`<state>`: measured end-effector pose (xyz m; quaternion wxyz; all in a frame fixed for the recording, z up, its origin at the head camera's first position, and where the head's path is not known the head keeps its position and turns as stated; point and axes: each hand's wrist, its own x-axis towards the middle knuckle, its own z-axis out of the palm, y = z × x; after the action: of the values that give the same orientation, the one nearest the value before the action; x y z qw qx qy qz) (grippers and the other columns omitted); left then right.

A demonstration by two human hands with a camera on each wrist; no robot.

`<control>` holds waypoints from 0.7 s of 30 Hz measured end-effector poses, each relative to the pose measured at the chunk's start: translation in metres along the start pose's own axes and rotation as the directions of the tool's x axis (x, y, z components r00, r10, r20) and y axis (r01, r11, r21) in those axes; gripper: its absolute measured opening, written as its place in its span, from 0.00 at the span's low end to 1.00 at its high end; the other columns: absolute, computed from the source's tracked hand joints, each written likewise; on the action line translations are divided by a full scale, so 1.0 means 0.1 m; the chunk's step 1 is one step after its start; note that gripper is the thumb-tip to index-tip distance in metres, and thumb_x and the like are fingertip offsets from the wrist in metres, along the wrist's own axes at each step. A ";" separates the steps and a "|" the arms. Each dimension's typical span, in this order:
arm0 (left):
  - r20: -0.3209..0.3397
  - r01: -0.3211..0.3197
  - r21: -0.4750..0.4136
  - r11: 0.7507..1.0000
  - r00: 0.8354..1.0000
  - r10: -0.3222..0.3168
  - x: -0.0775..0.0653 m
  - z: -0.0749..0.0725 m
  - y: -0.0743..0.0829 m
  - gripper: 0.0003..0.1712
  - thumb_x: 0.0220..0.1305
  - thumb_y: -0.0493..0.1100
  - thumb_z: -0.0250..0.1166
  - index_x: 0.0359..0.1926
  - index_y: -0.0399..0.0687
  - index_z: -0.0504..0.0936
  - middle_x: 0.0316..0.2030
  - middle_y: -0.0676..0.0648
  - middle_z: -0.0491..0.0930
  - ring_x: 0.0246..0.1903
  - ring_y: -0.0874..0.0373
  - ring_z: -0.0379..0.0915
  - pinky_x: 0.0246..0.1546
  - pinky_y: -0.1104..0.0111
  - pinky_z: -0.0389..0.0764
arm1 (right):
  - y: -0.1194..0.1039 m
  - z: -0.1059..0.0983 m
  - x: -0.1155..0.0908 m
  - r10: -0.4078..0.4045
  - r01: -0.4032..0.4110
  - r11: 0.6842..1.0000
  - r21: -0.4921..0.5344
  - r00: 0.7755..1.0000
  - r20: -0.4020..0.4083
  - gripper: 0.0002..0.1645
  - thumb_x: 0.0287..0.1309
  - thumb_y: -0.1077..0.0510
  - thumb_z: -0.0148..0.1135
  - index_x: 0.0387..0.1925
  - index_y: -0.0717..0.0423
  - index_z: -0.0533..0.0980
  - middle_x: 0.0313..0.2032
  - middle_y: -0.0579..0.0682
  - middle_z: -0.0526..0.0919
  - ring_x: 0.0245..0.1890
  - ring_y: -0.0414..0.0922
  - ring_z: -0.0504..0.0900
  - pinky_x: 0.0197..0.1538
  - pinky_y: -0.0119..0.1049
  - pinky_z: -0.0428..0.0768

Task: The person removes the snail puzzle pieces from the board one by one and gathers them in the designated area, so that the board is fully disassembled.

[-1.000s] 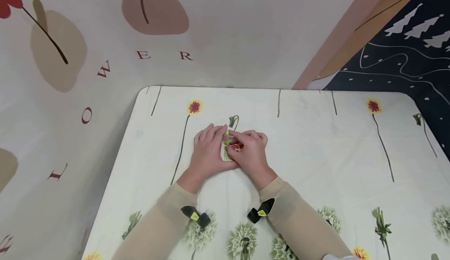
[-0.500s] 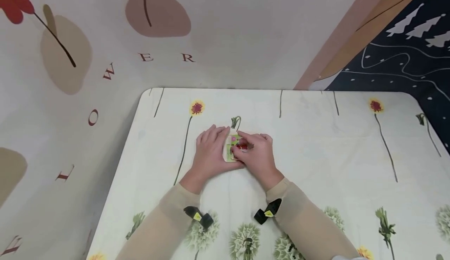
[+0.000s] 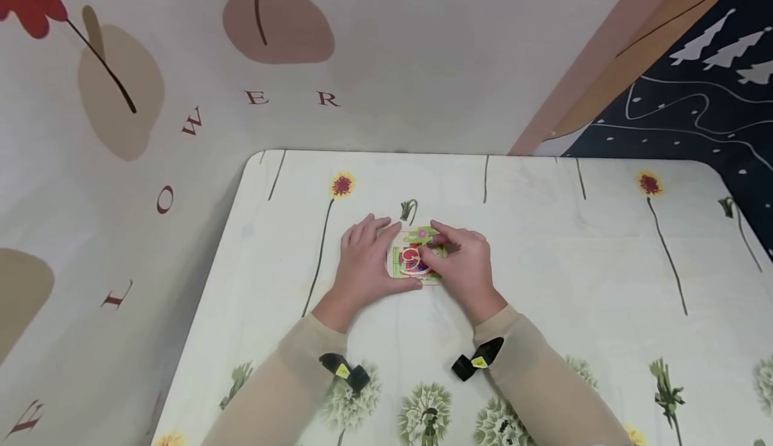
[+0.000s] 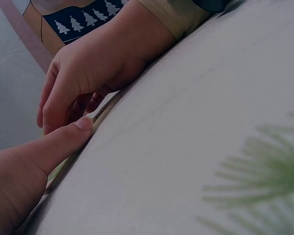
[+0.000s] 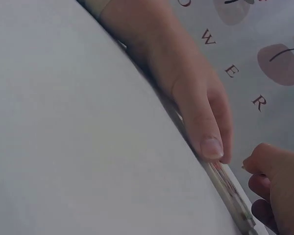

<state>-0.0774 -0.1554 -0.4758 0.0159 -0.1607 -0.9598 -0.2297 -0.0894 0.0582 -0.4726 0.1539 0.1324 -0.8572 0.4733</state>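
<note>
Lying between fingers [image 3: 388, 237], colourful board [image 3: 412, 263]

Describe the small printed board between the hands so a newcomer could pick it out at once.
Start at the white, flower-patterned table. Between the left hand and the right hand lies a small board with a pale border. Its bright red figure with a pale curl sets it apart from the printed flowers around it.

Beige sleeves [image 3: 272, 382] carry black wrist cameras [image 3: 357, 379] — each with a yellow patch [image 3: 480, 362].
</note>
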 end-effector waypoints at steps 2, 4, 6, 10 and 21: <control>0.002 0.002 0.004 1.000 1.000 -0.002 0.00 0.01 0.00 0.68 0.43 0.79 0.79 0.79 0.50 0.69 0.76 0.44 0.64 0.80 0.41 0.47 0.76 0.42 0.50 | 0.03 -0.03 -0.01 0.018 -0.018 1.000 -0.011 1.000 -0.008 0.26 0.50 0.61 0.83 0.53 0.62 0.88 0.34 0.49 0.93 0.37 0.49 0.89 0.54 0.49 0.76; 0.006 0.003 0.005 1.000 1.000 -0.003 0.00 0.00 0.00 0.68 0.43 0.79 0.79 0.79 0.50 0.69 0.76 0.44 0.64 0.80 0.41 0.47 0.76 0.42 0.50 | 0.06 -0.07 -0.01 0.032 -0.032 0.999 -0.018 0.999 -0.018 0.26 0.50 0.61 0.83 0.53 0.62 0.88 0.34 0.49 0.93 0.38 0.50 0.90 0.55 0.49 0.76; 0.013 0.009 0.008 1.000 1.000 -0.009 0.00 -0.01 0.01 0.68 0.43 0.79 0.79 0.79 0.50 0.69 0.77 0.44 0.64 0.80 0.41 0.47 0.76 0.42 0.50 | 0.08 -0.10 -0.02 0.037 -0.038 0.999 -0.015 0.999 -0.027 0.26 0.49 0.62 0.84 0.52 0.62 0.88 0.34 0.50 0.93 0.39 0.51 0.90 0.56 0.49 0.75; 0.029 0.020 0.014 1.000 0.999 -0.021 -0.01 -0.05 0.01 0.68 0.43 0.78 0.80 0.79 0.50 0.70 0.77 0.44 0.64 0.80 0.41 0.47 0.76 0.43 0.49 | 0.12 -0.17 -0.04 0.037 -0.037 0.999 0.007 0.999 -0.036 0.26 0.48 0.62 0.85 0.52 0.62 0.89 0.34 0.49 0.93 0.40 0.50 0.90 0.56 0.48 0.76; 0.012 0.019 -0.015 1.000 1.000 -0.018 0.01 -0.01 0.03 0.69 0.41 0.78 0.81 0.79 0.50 0.70 0.77 0.44 0.64 0.80 0.42 0.47 0.76 0.43 0.48 | 0.34 -0.46 -0.04 -0.013 0.009 0.998 -0.054 0.997 -0.077 0.24 0.49 0.62 0.84 0.50 0.62 0.89 0.33 0.49 0.92 0.39 0.48 0.86 0.49 0.23 0.78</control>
<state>-0.0771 -0.1534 -0.4733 0.0069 -0.1533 -0.9596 -0.2360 -0.0917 0.1155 -0.4776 0.1934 0.1145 -0.8623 0.4539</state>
